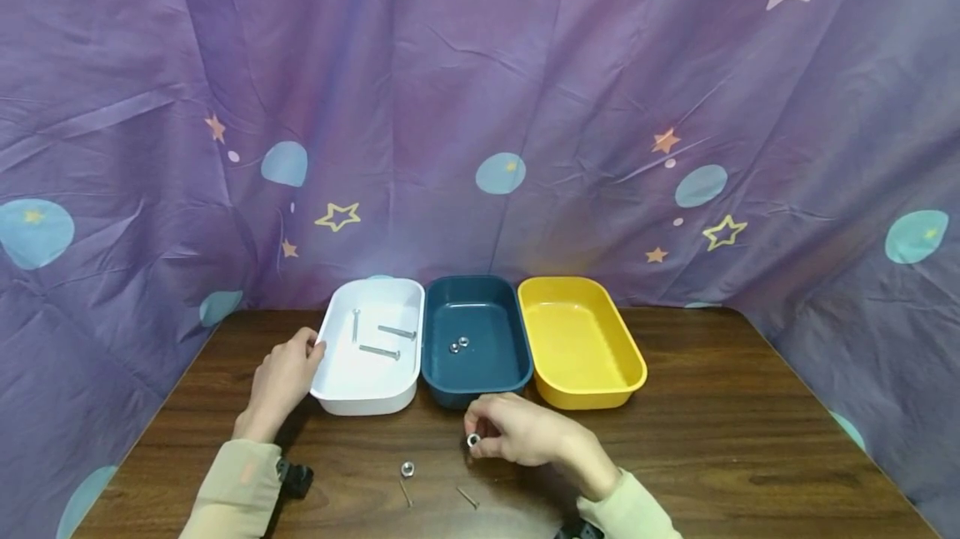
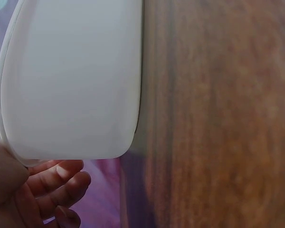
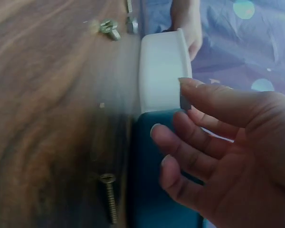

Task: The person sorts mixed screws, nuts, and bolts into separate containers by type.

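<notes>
My left hand [image 1: 281,376] grips the left rim of a white tray [image 1: 360,406]. Seen from the left wrist, the fingers [image 2: 61,185] curl beside the tray's outer wall [image 2: 76,85]. Three bolts lie in that tray, one of them a bolt [image 1: 380,351] near its middle. Just in front of a dark blue tray [image 1: 480,396], my right hand [image 1: 521,431] pinches a hex nut [image 1: 473,440] between thumb and forefinger. From the right wrist, the nut is mostly hidden behind the thumb [image 3: 213,99]. Two nuts [image 1: 459,345] lie inside the blue tray.
A yellow tray [image 1: 585,397] stands right of the blue one, all three in a row against a purple curtain [image 1: 450,106]. On the wooden table [image 1: 712,422] in front lie a larger nut [image 1: 407,469], a thin screw [image 1: 406,493] and another screw [image 1: 468,497].
</notes>
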Motion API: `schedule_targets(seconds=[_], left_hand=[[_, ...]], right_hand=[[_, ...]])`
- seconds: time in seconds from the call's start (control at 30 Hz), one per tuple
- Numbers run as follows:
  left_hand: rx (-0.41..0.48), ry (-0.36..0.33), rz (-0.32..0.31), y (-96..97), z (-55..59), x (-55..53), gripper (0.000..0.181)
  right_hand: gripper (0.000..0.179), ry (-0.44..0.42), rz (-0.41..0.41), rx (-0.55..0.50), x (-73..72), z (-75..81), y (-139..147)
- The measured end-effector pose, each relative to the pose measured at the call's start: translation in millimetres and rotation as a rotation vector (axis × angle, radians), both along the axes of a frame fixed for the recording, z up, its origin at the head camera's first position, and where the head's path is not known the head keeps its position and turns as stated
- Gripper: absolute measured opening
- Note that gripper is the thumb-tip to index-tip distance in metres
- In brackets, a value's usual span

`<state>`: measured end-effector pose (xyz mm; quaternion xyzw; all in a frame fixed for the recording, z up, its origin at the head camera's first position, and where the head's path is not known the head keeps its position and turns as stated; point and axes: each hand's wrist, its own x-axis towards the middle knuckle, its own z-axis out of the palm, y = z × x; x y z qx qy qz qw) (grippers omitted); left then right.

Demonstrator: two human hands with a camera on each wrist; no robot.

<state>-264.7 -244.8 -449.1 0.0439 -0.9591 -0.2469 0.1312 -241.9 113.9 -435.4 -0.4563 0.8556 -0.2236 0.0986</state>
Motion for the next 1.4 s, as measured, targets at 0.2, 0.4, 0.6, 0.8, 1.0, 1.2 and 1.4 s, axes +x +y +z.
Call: schedule_targets(seconds=[0.2,0.4,0.6,0.8,1.0,1.2,1.4], left_hand=[[-0.001,0.007,-0.001,-0.4,0.4,0.2,0.028],[0.002,-0.012,0.004,1.7,0.9,0.4,0.028],[0.016,-0.015,-0.012,7.4,1.3,-3.5,0.028],[0.010,-0.010,-0.009,3.9,1.7,-1.2,0.028],[0.006,-0.020,-0.013,1.8,0.9,2.6,0.028],[0.009,-0.020,-0.005,1.6,1.2,1.1,0.029],[0.005,-0.027,-0.007,1.3,1.3,0.1,0.029]], right_hand=[[0.012,0.052,0.010,-0.055,3.6,11.6,2],[0.010,0.089,0.001,-0.082,8.8,21.5,5],[0.010,0.110,-0.028,-0.113,5.7,29.6,11],[0.009,0.125,-0.070,-0.157,-8.5,32.0,7],[0.010,0.134,-0.122,-0.208,-24.0,33.3,-2],[0.009,0.166,-0.155,-0.304,-51.2,27.3,-12],[0.010,0.252,-0.209,-0.308,-72.1,13.9,-20]])
